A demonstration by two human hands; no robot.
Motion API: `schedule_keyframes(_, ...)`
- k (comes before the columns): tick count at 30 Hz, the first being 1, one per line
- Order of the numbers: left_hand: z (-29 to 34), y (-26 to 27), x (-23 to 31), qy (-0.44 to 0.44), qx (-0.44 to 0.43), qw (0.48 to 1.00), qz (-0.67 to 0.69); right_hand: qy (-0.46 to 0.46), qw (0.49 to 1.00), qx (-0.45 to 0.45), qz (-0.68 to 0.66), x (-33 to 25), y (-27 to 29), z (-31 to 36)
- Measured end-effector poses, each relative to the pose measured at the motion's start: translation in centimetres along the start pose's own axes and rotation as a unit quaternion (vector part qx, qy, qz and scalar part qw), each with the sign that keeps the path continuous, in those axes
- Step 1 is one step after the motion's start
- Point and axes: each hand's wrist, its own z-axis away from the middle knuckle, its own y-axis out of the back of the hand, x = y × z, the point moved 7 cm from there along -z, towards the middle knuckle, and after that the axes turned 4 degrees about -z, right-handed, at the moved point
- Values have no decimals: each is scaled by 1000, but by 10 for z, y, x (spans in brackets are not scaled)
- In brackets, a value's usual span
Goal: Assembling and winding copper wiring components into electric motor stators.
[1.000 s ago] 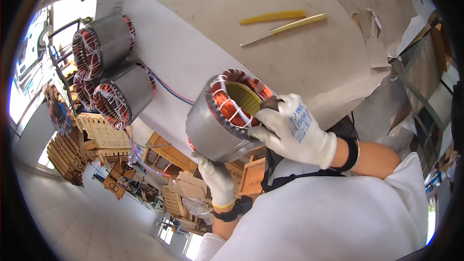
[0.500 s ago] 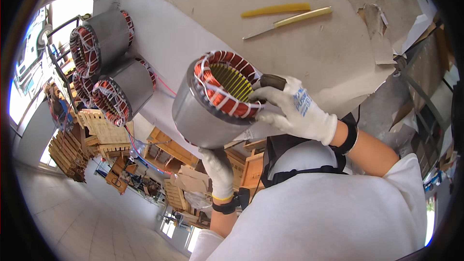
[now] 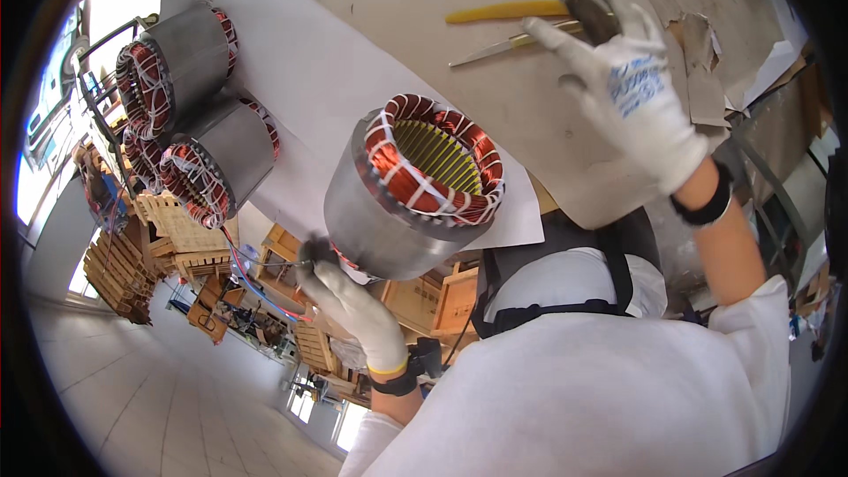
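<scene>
A grey motor stator with copper windings laced in white cord stands tilted on the sheet-covered table, its bore lined with yellow strips. My left hand, in a white glove with dark fingertips, is at the stator's lower left end, fingers stretched out; whether they touch it I cannot tell. Off to the right, my gloved right hand hovers with spread fingers over a knife with a yellowish handle. Part of that handle is hidden by the fingers. Beside the knife lies a flat yellow strip.
Two more stators, an upper one and a lower one, lie at the left, with part of another beneath. Red and blue leads hang off the edge. Torn cardboard lies at the right; wooden pallets stand below.
My right hand has left the stator's winding and moved up and right to the knife. My left hand has shifted left along the stator's lower end. The stator sits slightly turned.
</scene>
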Motion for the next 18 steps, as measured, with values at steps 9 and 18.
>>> schedule_keyframes(9,-29,-35,67,-356,67,893,-268,-15,996,86,-34,53,-2,-8)
schedule_keyframes(18,-89,-22,85,-329,34,929,-165,-65,993,80,-49,67,-5,-21)
